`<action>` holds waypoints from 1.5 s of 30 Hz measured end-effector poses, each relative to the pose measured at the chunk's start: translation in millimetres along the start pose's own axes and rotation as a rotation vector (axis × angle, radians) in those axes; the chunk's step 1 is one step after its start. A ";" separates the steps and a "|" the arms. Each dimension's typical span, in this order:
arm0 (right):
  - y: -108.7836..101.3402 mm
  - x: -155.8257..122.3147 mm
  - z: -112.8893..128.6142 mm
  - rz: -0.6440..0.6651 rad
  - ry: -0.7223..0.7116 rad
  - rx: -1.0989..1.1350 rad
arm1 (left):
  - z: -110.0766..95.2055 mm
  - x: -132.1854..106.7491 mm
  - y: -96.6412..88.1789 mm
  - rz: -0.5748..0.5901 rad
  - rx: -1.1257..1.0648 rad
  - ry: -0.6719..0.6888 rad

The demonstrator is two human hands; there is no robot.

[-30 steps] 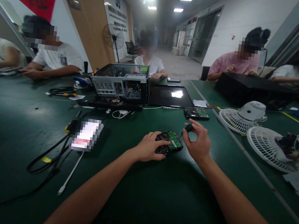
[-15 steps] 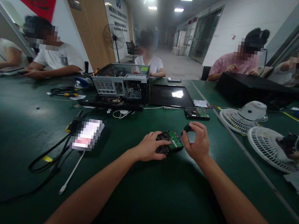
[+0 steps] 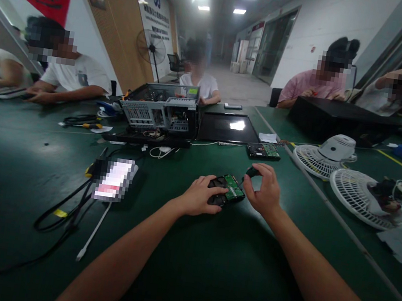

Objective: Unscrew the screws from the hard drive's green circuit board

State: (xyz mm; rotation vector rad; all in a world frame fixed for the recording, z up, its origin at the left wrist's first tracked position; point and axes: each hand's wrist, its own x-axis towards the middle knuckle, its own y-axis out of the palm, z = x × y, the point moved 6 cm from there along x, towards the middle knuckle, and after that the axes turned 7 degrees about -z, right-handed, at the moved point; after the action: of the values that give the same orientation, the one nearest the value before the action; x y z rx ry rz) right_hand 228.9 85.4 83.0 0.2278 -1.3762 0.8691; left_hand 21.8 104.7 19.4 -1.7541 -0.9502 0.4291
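Observation:
A hard drive [image 3: 233, 189] with its green circuit board facing up lies on the green table in front of me. My left hand [image 3: 200, 195] grips its left side, with fingers over the top and the thumb along the near edge. Between the thumb and fingers of my right hand [image 3: 264, 192] is the dark handle of a screwdriver [image 3: 252, 171]. Its thin shaft slants down to the board's right edge; the tip is too small to make out. Just beyond lies a second hard drive [image 3: 263, 151], apart from both hands.
An opened computer case [image 3: 159, 115] stands at the back, beside a flat black panel [image 3: 228, 128]. White fan parts [image 3: 366, 198] lie on the right. A phone [image 3: 114, 179] and black cable [image 3: 53, 214] lie on the left. Several people sit around the table.
The view has shifted slightly, moving the scene a little to the left. Both hands keep their places on the hard drive and the screwdriver; the screwdriver's angle looks nearly the same.

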 end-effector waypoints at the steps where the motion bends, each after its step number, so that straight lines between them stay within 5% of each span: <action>1: 0.7 -0.4 -0.2 0.006 0.002 0.000 | -0.2 -0.1 0.0 -0.003 0.001 0.004; 45: -3.4 0.3 3.4 -0.088 -0.072 0.032 | 0.3 0.6 1.3 -0.010 0.013 0.002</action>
State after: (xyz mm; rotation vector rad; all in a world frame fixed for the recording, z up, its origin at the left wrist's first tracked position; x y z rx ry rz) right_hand 228.5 81.1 85.1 0.3452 -1.4089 0.8168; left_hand 22.5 105.2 18.2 -1.7368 -0.9522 0.4270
